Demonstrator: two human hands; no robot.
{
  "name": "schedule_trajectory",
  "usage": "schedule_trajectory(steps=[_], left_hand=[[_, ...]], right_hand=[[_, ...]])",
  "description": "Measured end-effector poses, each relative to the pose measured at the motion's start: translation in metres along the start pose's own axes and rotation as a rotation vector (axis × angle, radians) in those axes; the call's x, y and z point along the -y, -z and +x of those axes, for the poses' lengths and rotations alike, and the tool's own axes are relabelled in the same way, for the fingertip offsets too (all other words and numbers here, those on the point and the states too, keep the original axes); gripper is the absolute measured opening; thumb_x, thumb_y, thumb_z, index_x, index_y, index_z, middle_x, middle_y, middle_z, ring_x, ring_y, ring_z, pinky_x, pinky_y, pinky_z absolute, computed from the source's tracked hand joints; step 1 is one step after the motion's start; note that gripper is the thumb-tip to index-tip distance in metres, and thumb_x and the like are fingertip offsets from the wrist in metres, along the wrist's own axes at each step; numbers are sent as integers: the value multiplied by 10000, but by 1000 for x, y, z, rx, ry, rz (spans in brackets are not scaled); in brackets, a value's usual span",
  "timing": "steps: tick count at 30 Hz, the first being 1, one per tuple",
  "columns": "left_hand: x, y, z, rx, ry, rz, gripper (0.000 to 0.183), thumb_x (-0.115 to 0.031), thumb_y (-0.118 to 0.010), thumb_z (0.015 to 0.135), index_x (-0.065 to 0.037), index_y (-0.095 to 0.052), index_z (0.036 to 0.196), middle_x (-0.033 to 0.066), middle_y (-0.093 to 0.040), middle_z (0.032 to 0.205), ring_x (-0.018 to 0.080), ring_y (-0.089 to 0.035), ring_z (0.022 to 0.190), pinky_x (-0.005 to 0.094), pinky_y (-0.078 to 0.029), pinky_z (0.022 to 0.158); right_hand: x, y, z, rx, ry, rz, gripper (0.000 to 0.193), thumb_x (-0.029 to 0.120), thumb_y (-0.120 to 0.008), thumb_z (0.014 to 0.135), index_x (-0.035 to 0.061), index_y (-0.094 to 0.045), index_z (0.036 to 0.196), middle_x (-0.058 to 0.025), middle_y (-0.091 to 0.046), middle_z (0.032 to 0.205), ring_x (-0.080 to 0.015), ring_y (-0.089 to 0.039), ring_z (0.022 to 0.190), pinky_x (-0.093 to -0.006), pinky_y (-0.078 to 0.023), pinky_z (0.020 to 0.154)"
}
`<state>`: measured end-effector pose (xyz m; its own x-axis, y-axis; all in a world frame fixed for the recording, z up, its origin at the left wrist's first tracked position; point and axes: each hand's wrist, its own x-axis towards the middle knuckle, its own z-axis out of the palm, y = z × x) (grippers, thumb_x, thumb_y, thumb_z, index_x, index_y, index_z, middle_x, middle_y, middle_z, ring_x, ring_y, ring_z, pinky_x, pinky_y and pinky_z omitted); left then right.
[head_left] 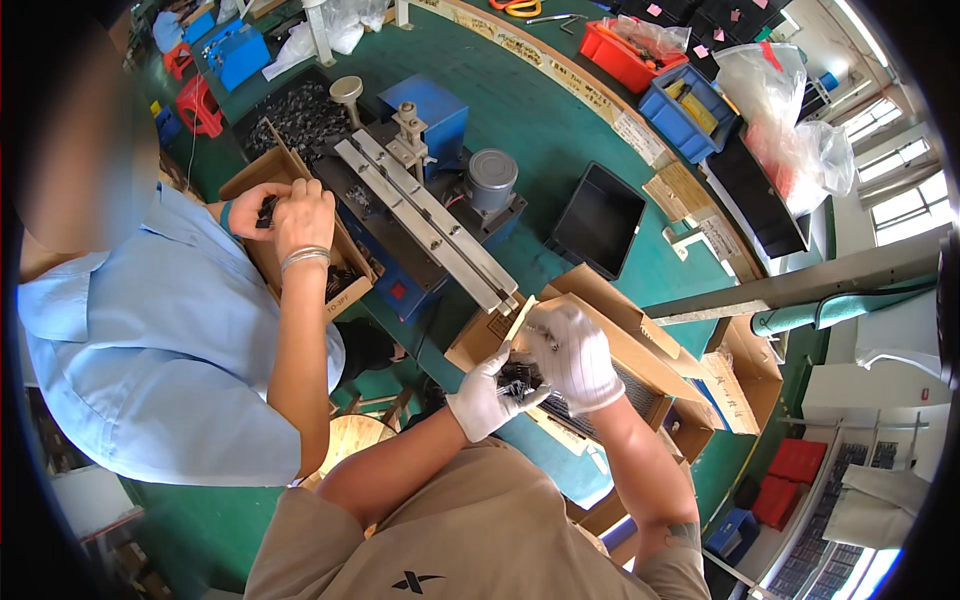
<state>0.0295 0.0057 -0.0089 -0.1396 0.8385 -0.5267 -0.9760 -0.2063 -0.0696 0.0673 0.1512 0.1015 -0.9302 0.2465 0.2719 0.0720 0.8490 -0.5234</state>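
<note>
My left hand, in a white glove, is cupped around a bunch of small dark shiny parts, thumb on one side and fingers on the other. Just to its right, my right hand, in a striped white glove, is closed with its fingers curled together; what it pinches is too small to make out. Both hands are over an open cardboard box. Dark, thin parts lie in rows inside the box, partly hidden by my right hand and forearm.
A bench machine with a long metal rail stands ahead, its near end close to the box. Beyond is an empty black tray. At left, a co-worker in a blue shirt handles dark pieces over another cardboard box. A metal post crosses at right.
</note>
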Motion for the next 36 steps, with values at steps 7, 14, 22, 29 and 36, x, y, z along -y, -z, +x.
schedule_trajectory(steps=[7, 14, 22, 29, 36], left_hand=[[-1, 6, 9, 59, 58, -67, 340, -381, -495, 1047, -92, -571, 1209, 93, -637, 1119, 234, -625, 1052, 512, -518, 978], [-3, -6, 6, 0, 18, -3, 324, -365, -509, 1043, -90, -589, 1194, 84, -654, 1158, 243, -636, 1064, 484, -521, 971], [1, -12, 1, 39, 12, 16, 309, -338, -505, 1045, -94, -593, 1213, 72, -661, 1139, 240, -633, 1078, 487, -523, 972], [0, -19, 1, -9, 34, 11, 271, -298, -475, 1058, -116, -586, 1224, 94, -664, 1143, 268, -630, 1118, 532, -518, 1012], [-2, -18, -6, 23, 52, 17, 291, -297, -442, 1067, -84, -589, 1200, 129, -671, 1161, 302, -645, 1117, 518, -524, 1024]], right_hand=[[3, -1, -34, 155, -85, -86, 156, 163, -778, 743, 28, -744, 814, -184, -678, 996, -364, -637, 963, -451, -524, 841], [-7, -5, -36, 79, -222, 97, 168, 164, -779, 739, 22, -731, 816, -177, -686, 1019, -363, -651, 918, -440, -539, 800], [-6, -10, -42, 91, -174, -13, 158, 177, -768, 729, 26, -729, 759, -171, -698, 1012, -344, -672, 913, -417, -547, 816], [-17, -2, -42, 141, -521, 347, 249, 208, -718, 777, -37, -729, 824, -196, -704, 1032, -306, -677, 901, -384, -538, 814], [4, 14, -20, 110, -799, 676, 262, 194, -684, 874, -53, -678, 786, -154, -698, 925, -194, -648, 803, -323, -521, 746]])
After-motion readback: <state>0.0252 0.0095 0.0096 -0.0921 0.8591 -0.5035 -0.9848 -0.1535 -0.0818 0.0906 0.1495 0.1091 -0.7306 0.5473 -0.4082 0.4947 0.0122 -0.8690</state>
